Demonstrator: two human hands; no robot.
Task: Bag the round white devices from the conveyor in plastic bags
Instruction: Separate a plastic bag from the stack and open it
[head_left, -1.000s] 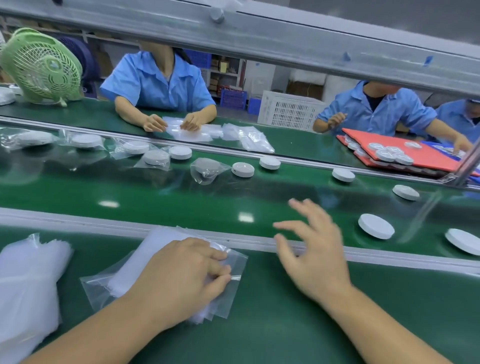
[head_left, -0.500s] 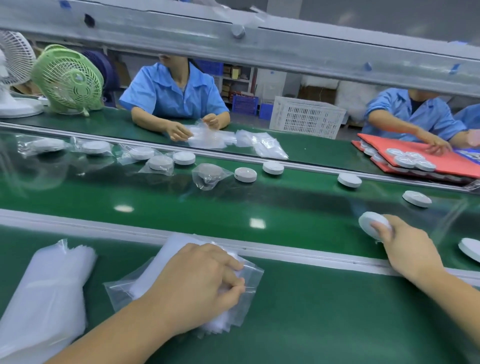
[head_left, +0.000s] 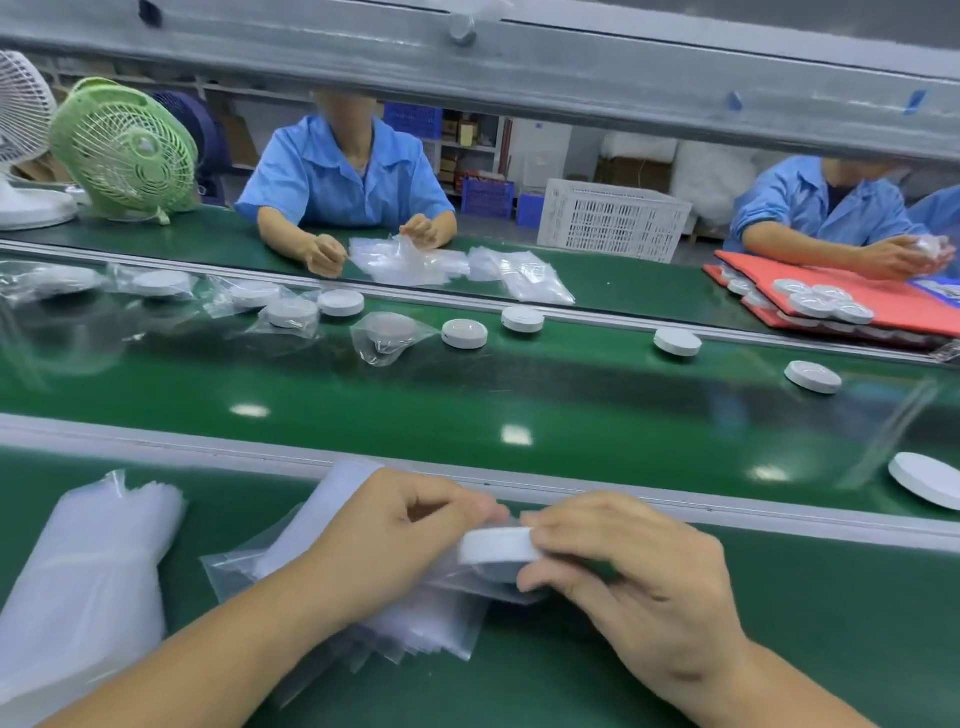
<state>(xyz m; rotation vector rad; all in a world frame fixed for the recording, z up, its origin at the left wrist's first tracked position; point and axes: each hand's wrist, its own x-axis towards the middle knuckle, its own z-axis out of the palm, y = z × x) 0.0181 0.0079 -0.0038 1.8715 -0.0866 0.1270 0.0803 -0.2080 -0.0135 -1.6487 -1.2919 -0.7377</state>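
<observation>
One white disc (head_left: 496, 545) has come off the belt (head_left: 467, 395) in the last half second. The right hand (head_left: 639, 577), which was out at the belt's near right side closing on it, is now back over the near worktop (head_left: 779, 649), just inside its far edge, with thumb and fingers clamped round the disc's rim. The disc sits flat, held just above the stack of bags (head_left: 431, 623).

The left hand (head_left: 384, 540), which was pressing down on that stack, has raised its fingers and curls them at the disc's left edge. It looks to be pinching the mouth of the top bag (head_left: 457, 584), though the film is too clear and blurred to say whether that mouth is open. Film shows beneath the disc, so I judge it is at the mouth — not yet inside.

The fetch is done, then, and slipping the disc in is the step in hand. Another bare disc (head_left: 924, 486) lies at the belt's right edge, with several more toward its far edge, so plenty is left to bag.
</observation>
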